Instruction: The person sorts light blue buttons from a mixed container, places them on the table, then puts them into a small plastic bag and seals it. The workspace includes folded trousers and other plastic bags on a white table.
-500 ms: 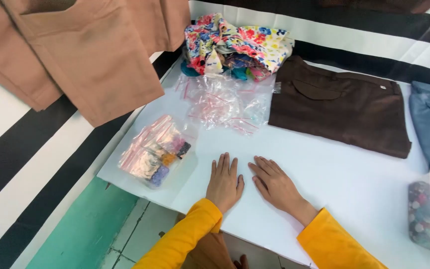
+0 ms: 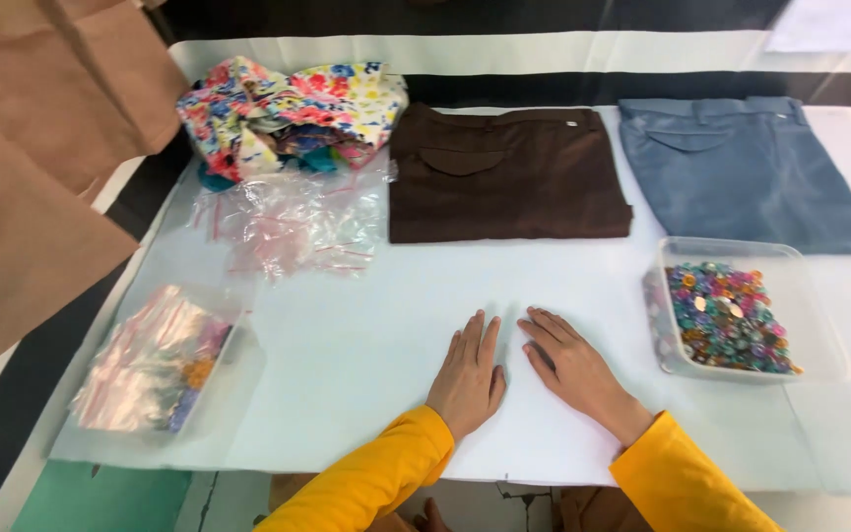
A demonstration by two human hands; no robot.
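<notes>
Resting left hand (image 2: pixel 468 379) and right hand (image 2: pixel 573 366) flat, fingers spread, gripping nothing, on bare table (image 2: pixel 366 335); bead tub (image 2: pixel 731 310) sitting untouched just right; brown trousers (image 2: pixel 509 172) lying folded beyond, nothing begun

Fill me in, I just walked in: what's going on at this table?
A person in yellow sleeves rests both hands flat on the white table, left hand beside right hand, holding nothing. A clear tub of beads sits right of the hands. Brown trousers and blue trousers lie folded beyond. Floral cloth, loose plastic bags and a tray of bags sit left.
</notes>
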